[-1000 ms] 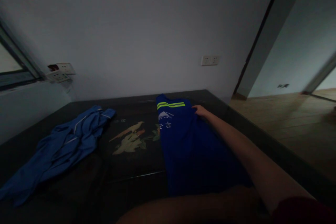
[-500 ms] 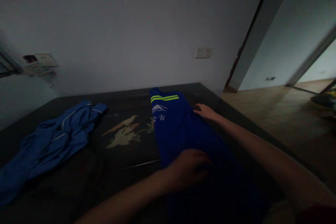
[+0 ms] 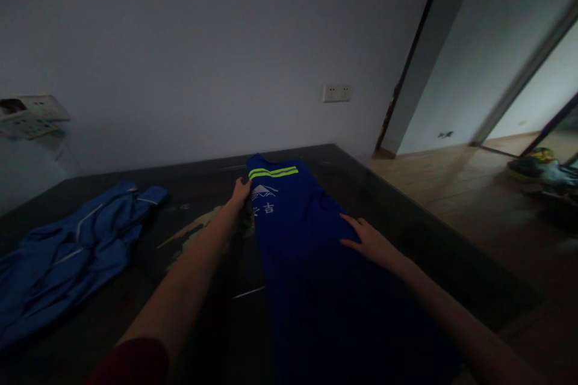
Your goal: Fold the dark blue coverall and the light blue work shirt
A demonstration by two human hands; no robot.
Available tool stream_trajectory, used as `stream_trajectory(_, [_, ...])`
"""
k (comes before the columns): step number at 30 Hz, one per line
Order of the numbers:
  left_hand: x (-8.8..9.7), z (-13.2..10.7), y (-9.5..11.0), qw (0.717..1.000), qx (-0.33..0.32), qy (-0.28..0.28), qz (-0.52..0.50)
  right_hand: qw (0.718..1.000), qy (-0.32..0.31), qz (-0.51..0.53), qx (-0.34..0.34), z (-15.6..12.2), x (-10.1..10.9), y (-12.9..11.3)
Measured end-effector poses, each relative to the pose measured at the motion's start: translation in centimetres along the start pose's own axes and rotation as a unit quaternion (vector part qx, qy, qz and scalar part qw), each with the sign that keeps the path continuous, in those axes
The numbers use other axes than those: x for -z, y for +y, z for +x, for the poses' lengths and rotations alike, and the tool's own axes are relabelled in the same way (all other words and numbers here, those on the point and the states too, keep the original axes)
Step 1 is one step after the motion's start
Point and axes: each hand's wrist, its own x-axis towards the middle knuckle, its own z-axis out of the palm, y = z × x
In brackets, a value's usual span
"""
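Grey in the dim light, the wall (image 3: 203, 60) stands behind a glossy black table (image 3: 370, 192). On the table, stretching from near the wall toward the wearer, lies a royal-blue garment (image 3: 298, 240), laid long and narrow; soft creases show in its upper part, while its near part sinks into shadow and loses all detail. Well apart on the left, a paler blue garment (image 3: 90, 246) with white piping (image 3: 88, 219) lies crumpled. The left forearm (image 3: 198, 264) partly covers a light-toned bird picture (image 3: 180, 233) on the tabletop between the two. The right hand (image 3: 370, 243) touches the royal-blue garment's right edge, thumb and fingers spread; the left hand (image 3: 241, 190) is at its left edge near the far end, but I cannot tell whether the fingers pinch the cloth. Beside that hand, two lime-yellow stripes (image 3: 273, 175) cross the fabric. Below sits a white mountain-shaped logo (image 3: 264, 190), then small white Chinese characters (image 3: 268, 209).
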Motion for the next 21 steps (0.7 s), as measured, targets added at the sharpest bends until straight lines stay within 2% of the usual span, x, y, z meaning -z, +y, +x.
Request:
stream_trajectory(5, [-0.7, 4.2, -0.7, 0.996, -0.033, -0.008, 0.085, 0.999, 0.0, 0.034, 0.034, -0.8, -1.0, 0.5])
stream_trajectory(9, [-0.8, 5.6, -1.5, 0.987, -0.071, -0.025, 0.139, 0.998, -0.025, 0.04, 0.046, -0.6, -1.6, 0.0])
stream_trajectory(12, [-0.4, 6.4, -1.7, 0.979, -0.09, -0.027, 0.18, 0.997, -0.042, 0.045, 0.056, -0.3, -1.8, -1.7])
stream_trajectory(15, [1.1, 7.2, -1.8, 0.971, -0.094, -0.017, 0.22, 0.996, -0.058, 0.035, 0.063, 0.0, -2.1, -4.2])
stream_trajectory(21, [6.3, 7.1, -2.8, 0.953, -0.07, 0.01, 0.293, 0.994, -0.075, 0.012, 0.081, 0.4, -2.8, -8.9])
